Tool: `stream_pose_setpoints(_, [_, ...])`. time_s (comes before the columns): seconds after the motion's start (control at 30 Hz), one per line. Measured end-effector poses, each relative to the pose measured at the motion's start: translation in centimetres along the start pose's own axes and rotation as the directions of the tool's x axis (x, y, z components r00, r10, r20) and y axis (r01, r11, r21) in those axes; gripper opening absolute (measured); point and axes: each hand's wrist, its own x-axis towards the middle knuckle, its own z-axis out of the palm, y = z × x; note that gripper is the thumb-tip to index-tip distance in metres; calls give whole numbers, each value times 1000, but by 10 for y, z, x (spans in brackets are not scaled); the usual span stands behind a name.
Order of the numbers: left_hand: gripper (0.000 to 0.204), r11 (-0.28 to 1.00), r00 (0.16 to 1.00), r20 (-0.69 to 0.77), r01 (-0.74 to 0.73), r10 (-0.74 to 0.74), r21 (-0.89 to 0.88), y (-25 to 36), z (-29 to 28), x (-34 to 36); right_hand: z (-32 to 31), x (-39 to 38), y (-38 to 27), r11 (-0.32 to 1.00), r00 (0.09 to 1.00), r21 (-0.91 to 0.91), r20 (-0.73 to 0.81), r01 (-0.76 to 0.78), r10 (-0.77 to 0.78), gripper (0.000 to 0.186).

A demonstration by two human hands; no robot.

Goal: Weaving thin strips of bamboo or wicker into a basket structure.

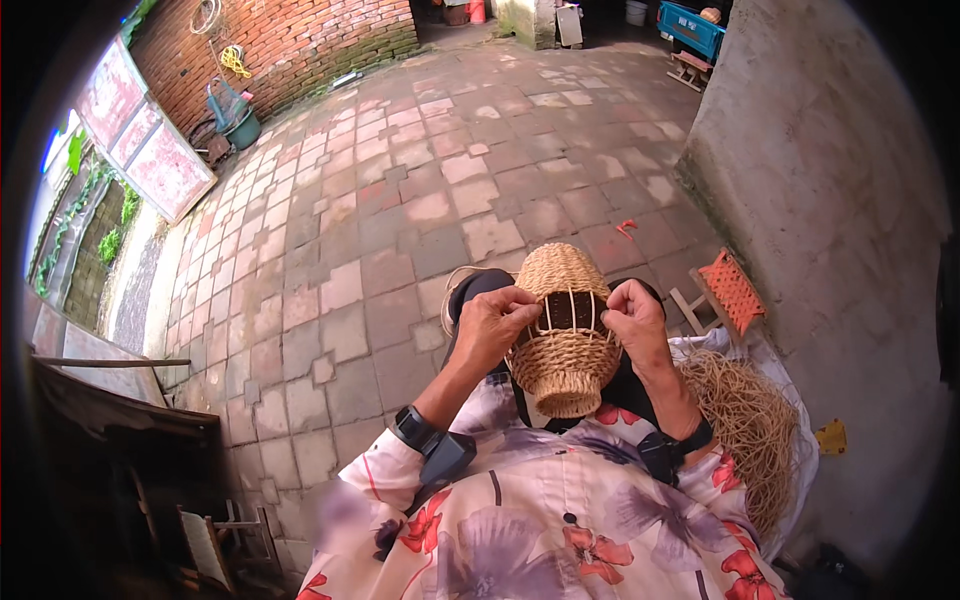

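A straw-coloured woven basket (pixel 562 365) lies across my lap, with a band of bare upright stakes round its middle, dark inside, between two woven sections. My left hand (pixel 495 325) is closed at the left edge of that band, thumb and fingertips pinched on the weaving. My right hand (pixel 637 325) pinches at the band's right side; whether it holds a loose strand or a stake is too small to tell. A thin cord (pixel 450 285) loops out to the left of the basket, over my dark-clad knee.
At my right, a white sack (pixel 800 440) holds tangled straw strands (pixel 730 430), beside an orange woven stool (pixel 730 290) and a plastered wall (pixel 840 200). A paved yard (pixel 370 200) stretches ahead to a brick wall (pixel 290 55), a green tub (pixel 242 130) and a metal gate (pixel 150 140).
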Motion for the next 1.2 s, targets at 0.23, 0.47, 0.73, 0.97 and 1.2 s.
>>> stream_pose_setpoints(0.23, [19,983,993,-113,7,14,185,7,7,-6,-2,0,7,999,1000,-38,-14,22,-23,12])
stream_pose_setpoints(0.47, [21,939,989,-91,84,-121,-335,10,4,-37,-3,0,6,1000,999,6,-40,-28,29,13])
stream_pose_setpoints(0.73, [10,656,867,-30,-353,497,667,17,1,-52,-3,-2,0,996,996,48,-42,-76,78,14])
stream_pose_setpoints(0.97, [9,621,809,177,-551,560,557,22,-22,-47,-4,-1,-2,993,995,66,-22,-96,98,14])
stream_pose_setpoints(1.2, [16,990,990,104,82,-94,117,9,-27,-43,-7,-2,3,976,990,170,-16,-139,143,16])
